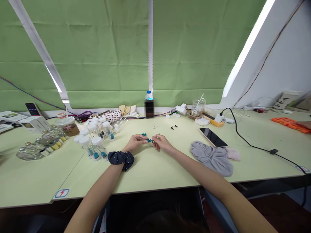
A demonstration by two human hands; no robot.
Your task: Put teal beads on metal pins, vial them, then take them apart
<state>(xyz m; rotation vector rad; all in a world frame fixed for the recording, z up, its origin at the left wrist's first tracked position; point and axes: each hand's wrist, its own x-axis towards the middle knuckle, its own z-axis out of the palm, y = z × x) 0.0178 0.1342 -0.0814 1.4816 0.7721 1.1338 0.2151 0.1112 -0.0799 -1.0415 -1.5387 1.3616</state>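
Observation:
My left hand point(134, 143) pinches a small blue part point(149, 140) just above the table. Meeting it from the other side, my right hand point(161, 142) has its fingertips closed on a small dark piece point(152, 141) at the blue part's end. Whether the two pieces are joined is too small to tell. A second small blue part point(143, 134) shows just beyond my left fingers. Thin metal pins point(155, 126) lie behind my hands, and two small black T-shaped pieces point(174, 127) rest to their right. A dark scrunchie point(120, 159) circles my left wrist.
White-capped clear tubes point(96, 141), some with blue parts inside, stand left beside glass bottles point(31, 152). A drink bottle point(149, 105) is at the back. Right are a phone point(213, 137), a grey cloth point(212, 157), a plastic cup point(198, 106) and a black cable point(250, 140).

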